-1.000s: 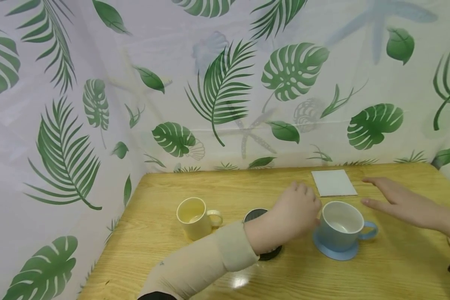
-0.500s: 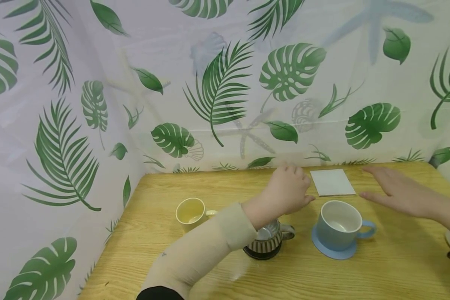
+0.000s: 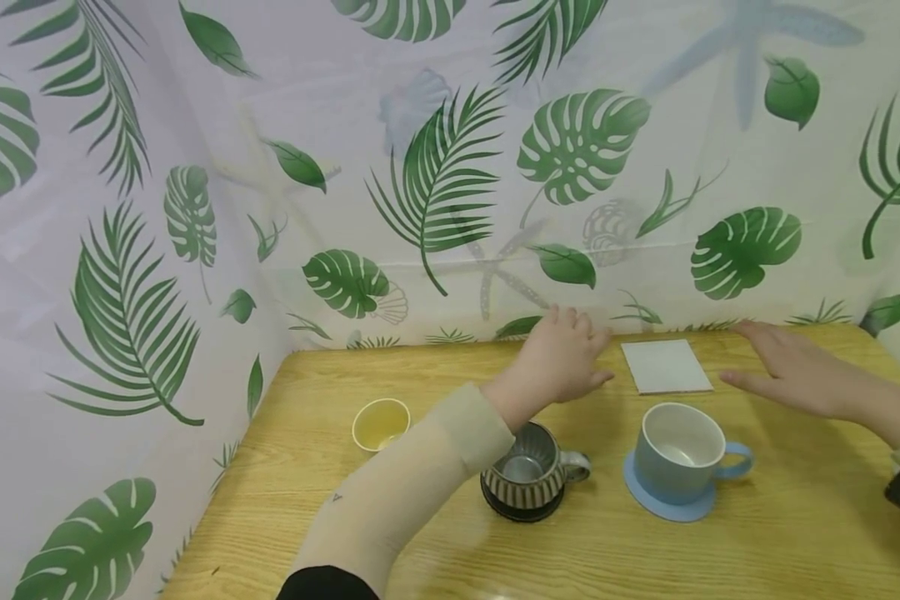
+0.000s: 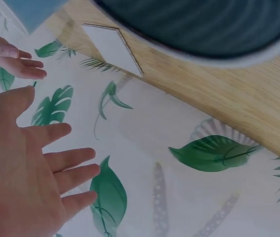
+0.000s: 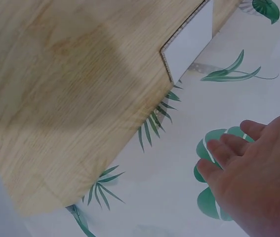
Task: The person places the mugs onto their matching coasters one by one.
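Observation:
My left hand (image 3: pixel 558 358) hovers beyond the striped grey mug (image 3: pixel 527 483), its fingers spread and holding nothing. That mug stands upright on a black coaster (image 3: pixel 521 513). A pale blue mug (image 3: pixel 678 467) sits upright on a blue round coaster (image 3: pixel 671 507), its handle turned right. Behind the blue mug, to its right, my right hand (image 3: pixel 802 375) is held with its thumb apart from the straight fingers and nothing in its grip. In the left wrist view, the left hand (image 4: pixel 36 173) shows its palm, and a mug's dark inside (image 4: pixel 204 24) fills the top.
A white square coaster (image 3: pixel 667 367) lies near the table's back edge, between the hands. On the left, a yellow mug (image 3: pixel 379 425) is partly hidden by my left sleeve (image 3: pixel 397 483). A leaf-print cloth (image 3: pixel 450 317) hangs behind the wooden table (image 3: pixel 600 558).
My left hand has moved from beside the blue mug back and to the left, uncovering the striped mug; its fingers have spread. My right hand has shifted slightly back. The mugs stay put.

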Demonstrator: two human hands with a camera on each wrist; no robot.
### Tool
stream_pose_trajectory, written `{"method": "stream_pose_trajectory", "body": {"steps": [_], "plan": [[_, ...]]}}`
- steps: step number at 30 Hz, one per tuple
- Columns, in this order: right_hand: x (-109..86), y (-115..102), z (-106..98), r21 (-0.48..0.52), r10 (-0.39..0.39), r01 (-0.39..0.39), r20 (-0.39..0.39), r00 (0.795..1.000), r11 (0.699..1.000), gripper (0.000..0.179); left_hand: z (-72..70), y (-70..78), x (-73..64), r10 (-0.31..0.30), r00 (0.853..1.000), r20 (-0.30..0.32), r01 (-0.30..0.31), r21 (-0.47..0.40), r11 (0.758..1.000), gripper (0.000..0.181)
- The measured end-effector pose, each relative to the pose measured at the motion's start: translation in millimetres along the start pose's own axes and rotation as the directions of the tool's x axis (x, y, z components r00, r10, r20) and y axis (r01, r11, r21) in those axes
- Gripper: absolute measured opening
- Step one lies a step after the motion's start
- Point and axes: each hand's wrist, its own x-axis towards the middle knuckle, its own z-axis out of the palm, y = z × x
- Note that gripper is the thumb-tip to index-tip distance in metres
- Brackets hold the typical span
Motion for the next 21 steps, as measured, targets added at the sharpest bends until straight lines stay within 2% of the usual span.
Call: {"method": "stream_pose_trajectory", "body": {"steps": [4, 9, 15, 21], "plan": [[5.0, 7.9, 4.7, 0.008, 0.003, -0.002, -0.016, 1.000, 1.000, 0.082, 4.5, -1.0, 8.4, -0.003, 1.000, 0.020, 0.003, -0.015, 1.000, 0.068], [11.5, 14.4, 6.9, -0.004, 0.017, -0.017, 0.005, 1.000, 1.000, 0.087, 7.1, -1.7, 21.0, -0.011, 0.997, 0.077, 0.015, -0.051, 0.999, 0.069], [17.5, 20.4, 12.6, 0.020, 0.035, -0.035, 0.019, 0.999, 0.999, 0.092, 4.6, -1.9, 36.5, -0.025, 0.983, 0.181, 0.048, -0.125, 0.991, 0.070], [24.2, 25.8, 22.2, 0.036, 0.023, -0.024, 0.009, 1.000, 0.999, 0.091, 5.6, -0.3, 48.7, -0.045, 0.976, 0.212, 0.088, -0.194, 0.977, 0.070]]}}
